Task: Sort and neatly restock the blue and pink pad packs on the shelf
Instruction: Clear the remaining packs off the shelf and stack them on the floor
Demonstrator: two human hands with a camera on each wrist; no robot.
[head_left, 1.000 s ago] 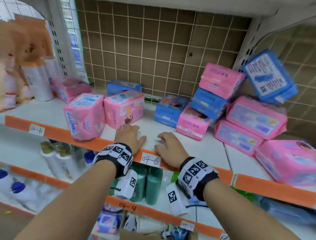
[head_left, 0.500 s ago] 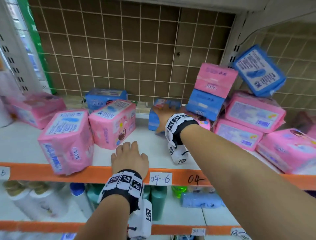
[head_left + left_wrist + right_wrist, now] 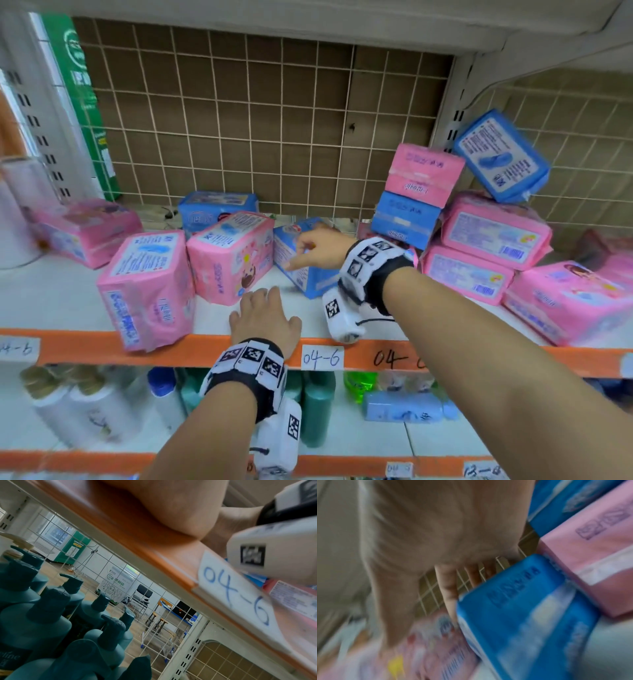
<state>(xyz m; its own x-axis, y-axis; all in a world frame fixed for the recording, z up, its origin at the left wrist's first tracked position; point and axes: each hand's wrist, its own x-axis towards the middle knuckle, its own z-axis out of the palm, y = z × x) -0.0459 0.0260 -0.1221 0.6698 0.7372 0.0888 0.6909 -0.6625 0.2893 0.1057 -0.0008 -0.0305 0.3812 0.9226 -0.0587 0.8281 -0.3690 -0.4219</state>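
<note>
The right hand is gripping a blue pad pack in the middle of the shelf: the thumb is lying on the near face and the other fingers are wrapping over the top and far side. The pack is sitting tilted, one lower corner toward the shelf front. Whether it is touching the board cannot be told.

The left hand is resting flat on the shelf near the front edge, fingers straight and holding nothing, just in front of the gripped pack.

Judgement on the step in hand: the pack is being taken for sorting by colour. To do it well, the grip should be spanning the pack's short width, since the soft film wrap will likely be giving under pressure. The lift should be going straight up and toward the person, because a pink pack is standing just to the left of the fingertips and a leaning pile is standing to the right of the wrist.

That pile is stacking a pink pack on a blue one, with another blue pack propped crooked against the wire grid; a knock could be bringing it down.

The gripped pack is showing glossy blue film with white print panels. The wrist view is too blurred for reading.
</note>
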